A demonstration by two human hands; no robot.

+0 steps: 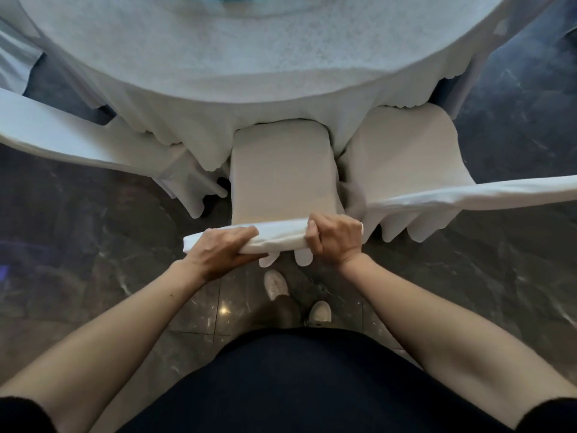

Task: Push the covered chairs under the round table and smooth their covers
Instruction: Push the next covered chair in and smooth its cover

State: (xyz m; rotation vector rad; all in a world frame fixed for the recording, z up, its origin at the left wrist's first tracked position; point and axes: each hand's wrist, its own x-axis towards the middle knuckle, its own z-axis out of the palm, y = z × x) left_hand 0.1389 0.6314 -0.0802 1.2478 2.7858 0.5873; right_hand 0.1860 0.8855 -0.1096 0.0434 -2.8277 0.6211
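A chair in a white cover (282, 173) stands right in front of me, its seat partly tucked beneath the hanging cloth of the round table (249, 51). Both hands grip the top edge of its backrest (281, 237). My left hand (223, 250) is closed over the left end of that edge, and my right hand (335, 237) is closed over the right end. The cover's scalloped hem hangs below my hands.
Another covered chair (406, 157) stands close on the right and one (93, 142) on the left, both angled toward the table. A further covered chair (15, 64) shows at the far left. The floor (93, 260) is dark polished marble; my white shoes (276, 284) stand just behind the chair.
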